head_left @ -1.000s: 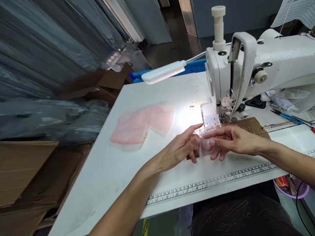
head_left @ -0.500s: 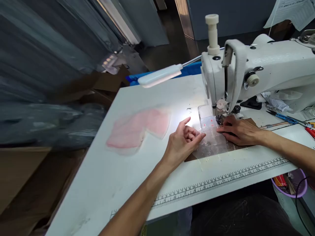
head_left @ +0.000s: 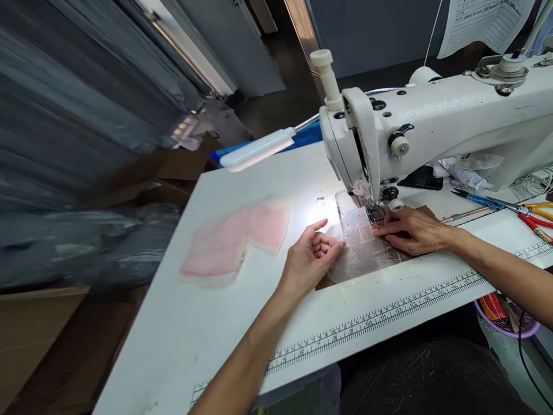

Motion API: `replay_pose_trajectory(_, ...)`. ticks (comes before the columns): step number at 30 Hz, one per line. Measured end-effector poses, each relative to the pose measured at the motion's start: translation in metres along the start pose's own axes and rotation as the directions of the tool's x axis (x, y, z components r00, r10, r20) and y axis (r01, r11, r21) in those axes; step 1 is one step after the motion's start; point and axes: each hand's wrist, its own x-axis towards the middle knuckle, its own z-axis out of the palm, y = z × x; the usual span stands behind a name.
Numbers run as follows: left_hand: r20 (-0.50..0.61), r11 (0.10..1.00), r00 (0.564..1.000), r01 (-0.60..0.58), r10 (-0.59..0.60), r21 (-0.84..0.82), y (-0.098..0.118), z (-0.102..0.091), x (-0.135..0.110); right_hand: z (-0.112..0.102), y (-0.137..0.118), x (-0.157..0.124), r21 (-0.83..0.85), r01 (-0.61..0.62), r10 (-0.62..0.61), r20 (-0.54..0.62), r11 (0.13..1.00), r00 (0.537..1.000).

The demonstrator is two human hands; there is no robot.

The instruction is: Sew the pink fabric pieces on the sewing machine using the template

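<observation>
A piece of sheer, whitish fabric (head_left: pixel 358 253) with small pink marks lies under the needle area of the white sewing machine (head_left: pixel 349 144). My left hand (head_left: pixel 311 253) is at the fabric's left edge, thumb and curled fingers closed on it and the index finger stretched out. On the other side, my right hand (head_left: pixel 415 230) has its bent fingers pressed together at the fabric, close to the presser foot (head_left: pixel 375 213). What lies beneath those fingertips is hidden. Under the fabric shows a brown plate (head_left: pixel 326 282).
Pink sheer pieces (head_left: pixel 233 236) lie on the white table (head_left: pixel 173 323) to the left. A lamp (head_left: pixel 259 150) hangs above. Blue-handled snips (head_left: pixel 475 197), red-handled pliers (head_left: pixel 536 227) and a dark phone-like object (head_left: pixel 421 177) lie at right. A printed ruler (head_left: pixel 367 324) runs along the front edge.
The camera view has shifted, so the machine stands further left in the picture. My left thumb has come down closer to its curled fingers; the right hand keeps its place at the fabric.
</observation>
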Motion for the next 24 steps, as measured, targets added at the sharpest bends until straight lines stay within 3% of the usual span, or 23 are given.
replay_pose_trajectory(11,-0.002,0.999,0.999,0.040,-0.040,-0.017,0.005,-0.001,0.001,0.003,0.000,-0.001,-0.017,0.010,-0.010,-0.003,1.000,1.000)
replay_pose_trajectory(17,0.002,0.997,0.998,0.060,-0.060,-0.040,0.007,-0.001,0.002,-0.008,-0.004,-0.002,0.041,-0.031,0.030,0.042,0.999,0.999)
replay_pose_trajectory(24,-0.012,0.998,0.999,0.045,-0.045,-0.035,0.002,-0.001,0.003,-0.009,-0.012,-0.005,-0.008,0.025,-0.023,0.139,1.000,0.990)
